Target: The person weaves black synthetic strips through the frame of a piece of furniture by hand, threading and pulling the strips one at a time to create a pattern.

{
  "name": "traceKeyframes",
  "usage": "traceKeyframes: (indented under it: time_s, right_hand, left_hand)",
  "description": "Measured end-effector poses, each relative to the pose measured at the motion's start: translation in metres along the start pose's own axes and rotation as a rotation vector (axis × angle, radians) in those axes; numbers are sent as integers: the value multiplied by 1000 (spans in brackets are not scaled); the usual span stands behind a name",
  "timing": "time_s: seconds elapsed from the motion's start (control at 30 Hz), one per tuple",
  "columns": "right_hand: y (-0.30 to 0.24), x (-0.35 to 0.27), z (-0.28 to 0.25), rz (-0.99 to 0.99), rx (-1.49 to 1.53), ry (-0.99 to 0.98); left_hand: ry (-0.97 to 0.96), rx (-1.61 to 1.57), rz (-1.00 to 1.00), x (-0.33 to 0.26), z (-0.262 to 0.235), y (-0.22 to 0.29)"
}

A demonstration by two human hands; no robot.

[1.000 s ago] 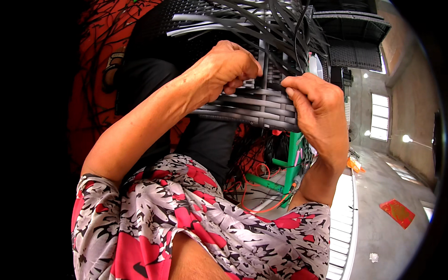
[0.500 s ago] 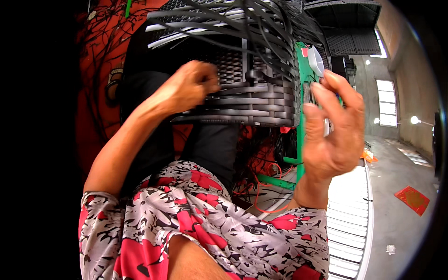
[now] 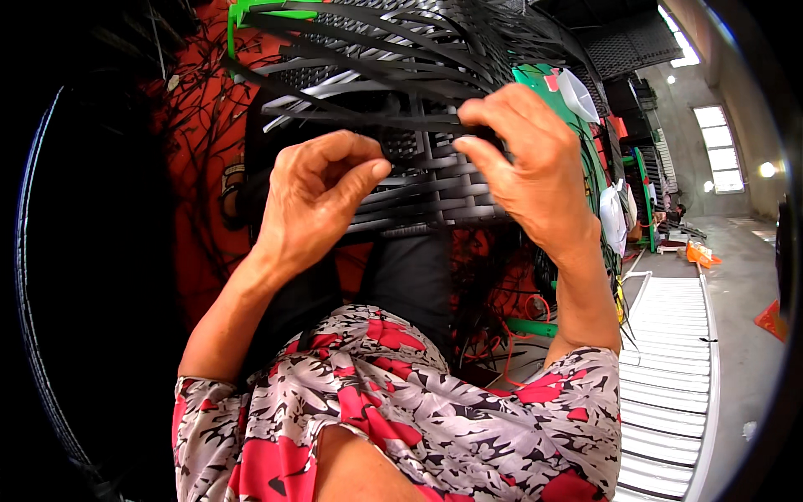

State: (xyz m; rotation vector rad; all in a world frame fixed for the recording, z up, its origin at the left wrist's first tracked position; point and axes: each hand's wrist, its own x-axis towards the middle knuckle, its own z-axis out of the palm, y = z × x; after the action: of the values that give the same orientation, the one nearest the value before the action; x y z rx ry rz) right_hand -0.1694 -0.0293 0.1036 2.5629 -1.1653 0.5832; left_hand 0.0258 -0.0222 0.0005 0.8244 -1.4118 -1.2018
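A half-woven black basket point(image 3: 435, 192) of flat plastic strips rests on my lap, with several loose black strips point(image 3: 368, 58) fanning out from its top. My left hand point(image 3: 314, 197) is at the basket's left side, thumb and curled fingers pinched at a strip on the woven wall. My right hand point(image 3: 523, 163) is at the upper right of the weave, with its fingertips closed on a dark strip. Both forearms rise from my red, grey and white patterned sleeves.
A red floor point(image 3: 192, 217) strewn with black strip offcuts lies to the left. A green frame point(image 3: 585, 151) with white pieces stands right of the basket. Pale slatted panels point(image 3: 669, 368) lie at the lower right, orange objects point(image 3: 701, 253) beyond.
The basket has shifted and tilted so more loose strips show on top. My right hand, open beside the basket half a second ago, has come back onto the weave. My left hand moved lower.
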Motion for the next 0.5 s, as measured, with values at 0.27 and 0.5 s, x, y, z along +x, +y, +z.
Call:
traceKeyframes:
  time_s: [0.27, 0.5]
  right_hand:
    - [9, 15, -16, 238, 382, 51]
    - [16, 31, -29, 122, 1040, 148]
  left_hand:
    - [278, 314, 553, -8, 10, 19]
    - [168, -153, 80, 20, 22, 21]
